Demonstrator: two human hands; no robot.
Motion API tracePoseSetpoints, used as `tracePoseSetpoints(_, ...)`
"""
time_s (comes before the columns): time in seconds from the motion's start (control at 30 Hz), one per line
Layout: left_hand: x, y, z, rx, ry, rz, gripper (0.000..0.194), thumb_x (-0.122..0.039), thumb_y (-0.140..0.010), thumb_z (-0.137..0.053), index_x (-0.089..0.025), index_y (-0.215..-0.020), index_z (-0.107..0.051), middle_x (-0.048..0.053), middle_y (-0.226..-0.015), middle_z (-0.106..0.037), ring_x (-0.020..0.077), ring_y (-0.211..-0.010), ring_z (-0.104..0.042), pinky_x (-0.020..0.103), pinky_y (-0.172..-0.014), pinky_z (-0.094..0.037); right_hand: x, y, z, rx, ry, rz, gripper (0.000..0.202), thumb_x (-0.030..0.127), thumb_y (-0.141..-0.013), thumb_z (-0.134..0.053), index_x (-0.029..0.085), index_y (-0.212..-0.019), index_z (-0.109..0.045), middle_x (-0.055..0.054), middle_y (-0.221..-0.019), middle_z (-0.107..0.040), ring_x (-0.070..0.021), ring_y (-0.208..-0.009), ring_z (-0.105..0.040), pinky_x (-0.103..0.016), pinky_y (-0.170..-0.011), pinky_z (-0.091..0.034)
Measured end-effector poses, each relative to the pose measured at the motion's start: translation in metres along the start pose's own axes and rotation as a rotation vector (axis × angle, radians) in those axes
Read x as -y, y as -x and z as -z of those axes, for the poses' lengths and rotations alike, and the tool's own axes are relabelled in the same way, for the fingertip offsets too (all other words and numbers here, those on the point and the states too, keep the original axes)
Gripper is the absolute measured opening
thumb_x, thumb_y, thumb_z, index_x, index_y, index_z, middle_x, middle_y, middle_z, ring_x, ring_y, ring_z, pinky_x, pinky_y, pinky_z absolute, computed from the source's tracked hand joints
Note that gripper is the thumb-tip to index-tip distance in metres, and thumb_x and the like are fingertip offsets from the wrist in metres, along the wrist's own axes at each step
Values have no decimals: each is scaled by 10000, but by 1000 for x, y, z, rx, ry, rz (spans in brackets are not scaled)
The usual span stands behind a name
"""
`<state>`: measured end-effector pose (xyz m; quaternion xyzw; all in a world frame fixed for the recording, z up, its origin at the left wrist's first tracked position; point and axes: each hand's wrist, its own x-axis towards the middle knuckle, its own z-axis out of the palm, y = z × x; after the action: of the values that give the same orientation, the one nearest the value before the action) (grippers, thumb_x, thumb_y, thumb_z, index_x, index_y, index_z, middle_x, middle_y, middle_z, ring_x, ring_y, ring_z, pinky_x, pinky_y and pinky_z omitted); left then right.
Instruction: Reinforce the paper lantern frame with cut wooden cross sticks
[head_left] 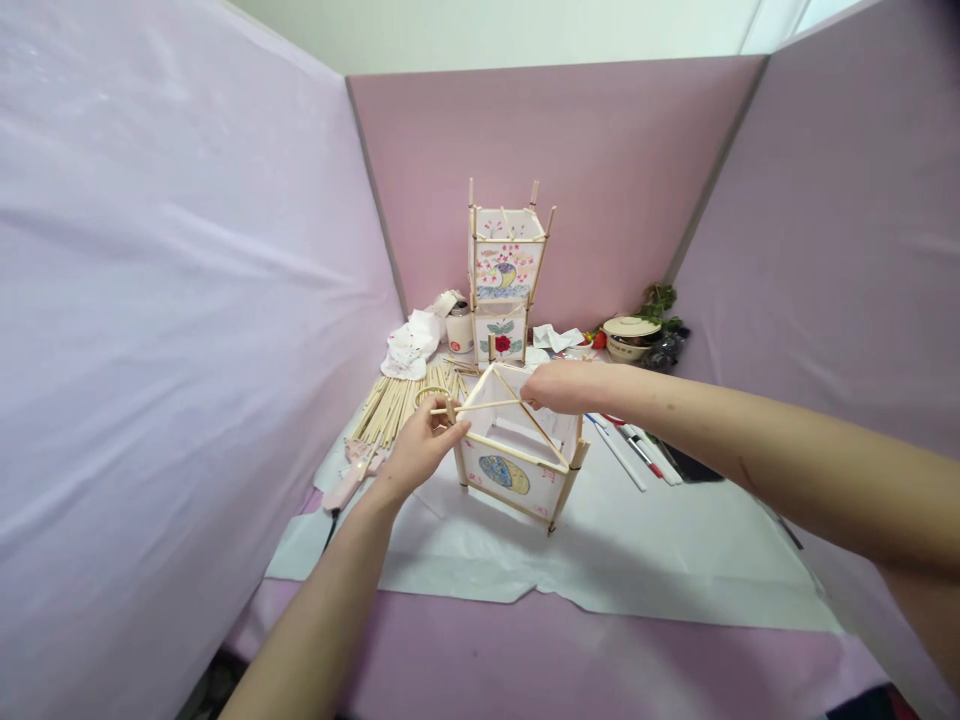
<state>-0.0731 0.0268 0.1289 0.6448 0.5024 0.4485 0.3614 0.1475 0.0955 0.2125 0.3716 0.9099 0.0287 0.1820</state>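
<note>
White paper-panelled wooden box frame [504,480], moon-painted, on white sheet [690,560]: left hand [421,445] with thumb and fingers closed about its left corner, right hand [555,385] with fingers pinching a thin pale wooden stick [489,406] across the open top. Step in hand, apparently: positioning a second crosspiece, calling for steady alignment over the pale diagonal bar [541,434] in its way. Beyond: pink corded glue gun [346,490], white-barrelled markers [622,460], fanned pale sticks [375,412], tall two-tier painted paper structure [506,268]
</note>
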Motion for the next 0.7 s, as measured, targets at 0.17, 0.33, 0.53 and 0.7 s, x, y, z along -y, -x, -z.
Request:
tracePoseSetpoints(0.17,7,-2,-2,-65,102,-20,255,-357,-753,-675,-209,-932,-569,27,-1018,-588,152,-832,-585,269,-725,-480,2,-4,-6,3,46,35,289,148,-794,-482,143,-945,-729,-131,-889,-716,-213,-721,-633,-268,-555,-363)
tracePoseSetpoints(0.33,5,-1,-3,-119,20,-153,150,-333,-777,-654,-188,-794,-623,39,-930,-595,170,-893,-581,275,-776,-486,0,-5,-10,-12,41,35,302,162,-802,-498,156,-1004,-722,-129,-918,-720,-217,-758,-647,-263,-572,-381)
tracePoseSetpoints(0.53,3,-2,0,-117,-27,-71,203,-362,-764,-672,-187,-864,-645,54,-969,-632,172,-828,-604,285,-716,-498,2,2,-7,-2,58,20,284,151,-807,-502,147,-996,-714,-139,-893,-711,-247,-805,-667,-258,-559,-386)
tracePoseSetpoints(0.7,-3,-4,3,-81,-76,-28,242,-385,-750,-684,-171,-859,-651,58,-941,-648,168,-778,-606,275,-668,-491,2,8,-8,-2,48,1,275,129,-810,-501,139,-992,-707,-146,-914,-711,-265,-807,-671,-279,-577,-414)
